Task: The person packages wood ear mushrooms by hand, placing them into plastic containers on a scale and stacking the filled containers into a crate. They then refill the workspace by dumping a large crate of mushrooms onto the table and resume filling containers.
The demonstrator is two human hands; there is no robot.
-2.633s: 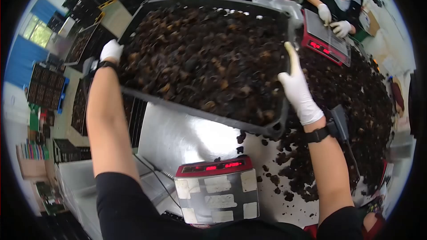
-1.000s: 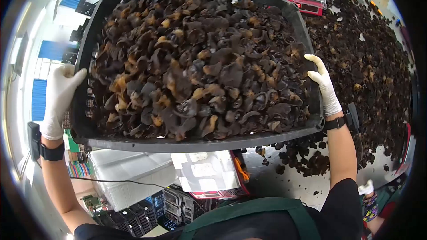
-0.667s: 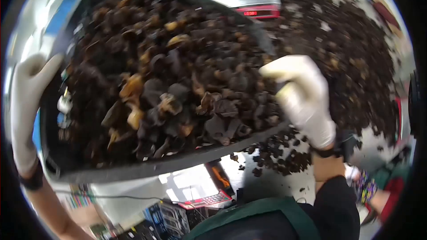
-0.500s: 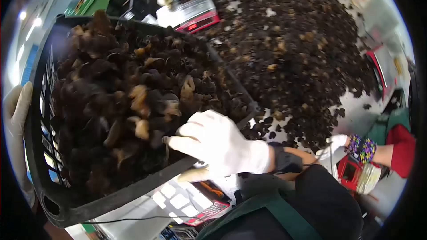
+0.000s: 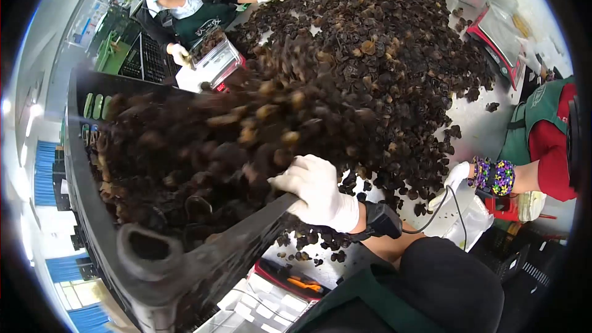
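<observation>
My right hand (image 5: 317, 194), in a white glove, is closed around the near rim of a black plastic crate (image 5: 225, 246). The crate tips away from me toward the table. Dark brown wood ear mushrooms (image 5: 203, 148), blurred by motion, pour over its far side. They land against a large heap of wood ear mushrooms (image 5: 388, 43) spread across the table. My left hand is out of sight; the crate's left wall fills that side.
Across the table a co-worker (image 5: 185, 12) in gloves stands by a scale (image 5: 219, 65). Another person's gloved hand (image 5: 455, 179) rests at the right, near a clear bag. A second scale (image 5: 496, 46) stands at the back right. Below my wrist lies an orange-handled tool (image 5: 305, 284).
The crate has tilted further, its left side lifted, and mushrooms now slide out onto the heap. My left hand has gone out of view. My right hand still grips the rim.
</observation>
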